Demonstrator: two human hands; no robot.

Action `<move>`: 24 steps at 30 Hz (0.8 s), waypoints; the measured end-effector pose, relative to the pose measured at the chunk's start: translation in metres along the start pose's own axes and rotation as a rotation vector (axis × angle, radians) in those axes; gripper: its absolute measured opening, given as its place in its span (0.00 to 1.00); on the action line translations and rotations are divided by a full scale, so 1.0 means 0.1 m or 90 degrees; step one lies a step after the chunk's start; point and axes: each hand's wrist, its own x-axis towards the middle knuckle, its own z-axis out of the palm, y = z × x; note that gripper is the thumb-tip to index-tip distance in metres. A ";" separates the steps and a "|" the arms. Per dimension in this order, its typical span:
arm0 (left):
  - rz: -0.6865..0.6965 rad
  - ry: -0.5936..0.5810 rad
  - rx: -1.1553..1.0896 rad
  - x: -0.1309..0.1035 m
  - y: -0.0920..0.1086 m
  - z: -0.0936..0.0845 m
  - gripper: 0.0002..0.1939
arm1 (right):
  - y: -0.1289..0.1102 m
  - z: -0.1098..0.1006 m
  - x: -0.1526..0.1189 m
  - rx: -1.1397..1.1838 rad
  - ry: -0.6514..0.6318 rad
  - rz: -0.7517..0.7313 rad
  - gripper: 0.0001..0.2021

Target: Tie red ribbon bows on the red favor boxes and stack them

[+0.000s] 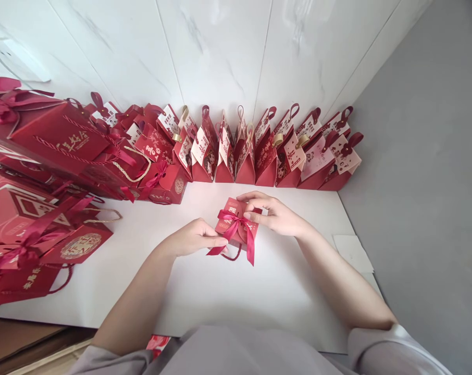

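A small red gift box (223, 225) with pale lettering is held over the white tabletop, a dark red ribbon bow (239, 223) tied across its top. The bow's two tails hang toward me, and a twisted cord handle (233, 257) loops out below. At the box's lower left corner, my left hand (195, 237) pinches it, thumb on top beside a ribbon tail; its other fingers are partly hidden. My right hand (273, 212) grips the far right side with curled fingers, the thumb near the bow.
Along the tiled wall (220, 57) stands a row of red and cream candy boxes (255, 161) with ribbon loops. Larger red gift boxes (60, 135) are stacked at left. White paper (353, 252) lies near the right edge of the table (283, 302); a grey wall (423, 172) rises beyond.
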 end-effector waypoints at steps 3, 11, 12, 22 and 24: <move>0.030 0.013 0.045 0.00 -0.01 -0.01 0.18 | 0.02 -0.01 0.00 0.023 -0.005 -0.013 0.07; 0.059 0.010 0.103 -0.05 0.05 -0.06 0.18 | 0.00 0.02 0.04 0.039 -0.010 -0.010 0.09; 0.058 0.008 0.098 -0.06 0.05 -0.06 0.18 | -0.01 0.02 0.04 0.035 -0.011 -0.011 0.10; 0.018 0.051 0.075 -0.05 0.01 -0.08 0.17 | -0.03 0.05 0.03 0.004 0.034 -0.030 0.12; -0.006 0.088 0.081 -0.04 0.00 -0.08 0.19 | -0.03 0.03 0.03 0.012 0.053 -0.011 0.15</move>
